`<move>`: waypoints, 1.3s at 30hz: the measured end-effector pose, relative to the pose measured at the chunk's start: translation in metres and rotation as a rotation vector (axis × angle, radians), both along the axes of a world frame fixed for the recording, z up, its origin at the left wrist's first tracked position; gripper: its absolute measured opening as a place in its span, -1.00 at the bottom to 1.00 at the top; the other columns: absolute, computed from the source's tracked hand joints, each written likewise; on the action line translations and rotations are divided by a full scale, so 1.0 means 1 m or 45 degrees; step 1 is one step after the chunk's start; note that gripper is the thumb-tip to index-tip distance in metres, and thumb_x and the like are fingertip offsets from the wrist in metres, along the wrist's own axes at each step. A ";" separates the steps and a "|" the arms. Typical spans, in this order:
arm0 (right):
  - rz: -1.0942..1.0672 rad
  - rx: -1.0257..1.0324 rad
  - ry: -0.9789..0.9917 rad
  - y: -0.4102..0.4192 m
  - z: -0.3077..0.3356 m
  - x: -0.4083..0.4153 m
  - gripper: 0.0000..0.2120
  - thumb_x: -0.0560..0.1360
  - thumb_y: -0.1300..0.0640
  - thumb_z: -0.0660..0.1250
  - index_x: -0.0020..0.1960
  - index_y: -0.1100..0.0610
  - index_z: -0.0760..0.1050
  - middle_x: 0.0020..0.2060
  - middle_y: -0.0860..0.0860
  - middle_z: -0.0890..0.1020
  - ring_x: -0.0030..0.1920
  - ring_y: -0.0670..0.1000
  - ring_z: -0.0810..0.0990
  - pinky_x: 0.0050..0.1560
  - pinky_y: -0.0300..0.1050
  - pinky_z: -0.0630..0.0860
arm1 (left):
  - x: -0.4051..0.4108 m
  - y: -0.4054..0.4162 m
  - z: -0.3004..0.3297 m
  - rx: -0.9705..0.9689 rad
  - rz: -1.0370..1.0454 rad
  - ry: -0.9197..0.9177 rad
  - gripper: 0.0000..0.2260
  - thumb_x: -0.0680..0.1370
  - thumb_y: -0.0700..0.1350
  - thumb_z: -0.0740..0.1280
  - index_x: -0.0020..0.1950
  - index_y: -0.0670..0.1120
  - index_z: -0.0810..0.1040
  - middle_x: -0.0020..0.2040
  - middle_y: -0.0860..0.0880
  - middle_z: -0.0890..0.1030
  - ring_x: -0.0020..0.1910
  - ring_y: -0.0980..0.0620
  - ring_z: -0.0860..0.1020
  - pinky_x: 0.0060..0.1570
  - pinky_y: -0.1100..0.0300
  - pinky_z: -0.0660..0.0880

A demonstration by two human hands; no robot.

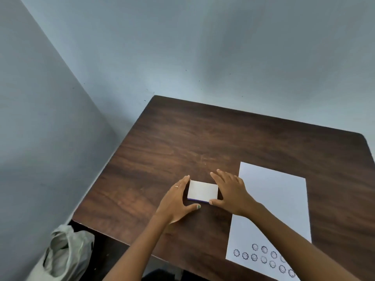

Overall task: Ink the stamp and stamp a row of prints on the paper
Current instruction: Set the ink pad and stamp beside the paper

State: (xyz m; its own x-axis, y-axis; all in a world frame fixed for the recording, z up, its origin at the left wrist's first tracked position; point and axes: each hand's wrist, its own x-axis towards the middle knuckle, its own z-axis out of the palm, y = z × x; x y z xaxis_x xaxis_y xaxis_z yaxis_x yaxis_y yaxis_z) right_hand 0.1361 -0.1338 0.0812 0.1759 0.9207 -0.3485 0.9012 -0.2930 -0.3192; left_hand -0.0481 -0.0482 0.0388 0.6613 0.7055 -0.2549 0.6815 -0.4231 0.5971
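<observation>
A small flat white box with a purple lower edge, apparently the closed ink pad (pixel 202 191), lies on the dark wooden table (pixel 203 138). My left hand (pixel 178 201) rests against its left side, fingers straight and thumb at its near edge. On the box's right side my right hand (pixel 229 191) presses in the same way, thumb at the near right corner. Right of the hands lies a white sheet of paper (pixel 272 201) with several round dark prints (pixel 263 257) near its near end. No stamp is visible.
The table stands in a corner of grey-blue walls. A crumpled pale plastic bag (pixel 67 252) sits on the floor past the table's near left corner. The table's right edge (pixel 368 147) is near the frame border.
</observation>
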 end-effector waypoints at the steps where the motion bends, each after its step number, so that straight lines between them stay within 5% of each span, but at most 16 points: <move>1: -0.020 -0.002 -0.005 -0.001 0.000 -0.001 -0.19 0.41 -0.22 0.30 0.50 -0.03 -0.03 0.54 0.02 0.04 0.52 0.11 0.04 0.48 0.14 0.00 | 0.000 0.002 0.003 0.000 0.009 0.041 -0.15 0.38 0.23 0.39 0.52 0.07 0.01 0.52 0.05 0.21 0.47 0.07 0.18 0.39 0.10 0.24; 12: -0.002 -0.080 -0.176 0.004 -0.013 -0.008 -0.28 0.37 -0.19 0.35 0.41 0.06 0.19 0.35 0.05 0.37 0.32 0.09 0.32 0.36 0.02 0.23 | 0.007 0.009 0.003 0.181 -0.069 0.227 -0.31 0.43 0.12 0.37 0.48 0.01 0.17 0.39 0.03 0.39 0.36 0.04 0.29 0.15 0.12 0.41; 19: 0.013 0.021 -0.294 0.004 -0.021 -0.011 -0.49 0.44 -0.12 0.28 0.31 0.07 0.32 0.29 0.04 0.43 0.29 0.07 0.33 0.32 0.03 0.20 | 0.008 0.011 -0.002 0.269 -0.066 0.248 -0.40 0.48 0.11 0.30 0.48 0.04 0.19 0.39 0.04 0.40 0.35 0.02 0.31 0.14 0.08 0.40; 30: 0.056 0.055 -0.353 0.024 -0.021 -0.008 -0.49 0.42 -0.12 0.29 0.28 0.10 0.35 0.26 0.06 0.45 0.27 0.07 0.34 0.27 0.03 0.23 | 0.011 0.026 -0.004 0.330 -0.105 0.297 -0.42 0.53 0.12 0.23 0.51 0.03 0.13 0.41 0.03 0.37 0.31 0.00 0.34 0.10 0.10 0.44; 35: -0.139 0.089 -0.148 0.023 -0.013 0.004 -0.32 0.35 -0.29 0.28 0.37 0.00 0.28 0.32 0.00 0.42 0.32 0.05 0.33 0.30 0.06 0.25 | 0.007 0.022 -0.006 0.329 -0.056 0.242 -0.32 0.48 0.15 0.26 0.52 0.02 0.06 0.44 0.03 0.31 0.34 0.00 0.30 0.15 0.10 0.40; 39: -0.659 0.301 0.321 0.013 -0.004 0.031 -0.62 0.48 -0.06 0.27 0.24 0.09 0.46 0.23 0.06 0.53 0.23 0.09 0.46 0.22 0.02 0.36 | 0.008 0.016 -0.008 0.426 -0.110 0.169 -0.31 0.45 0.17 0.24 0.51 0.03 0.07 0.50 0.04 0.24 0.47 -0.02 0.17 0.38 0.09 0.19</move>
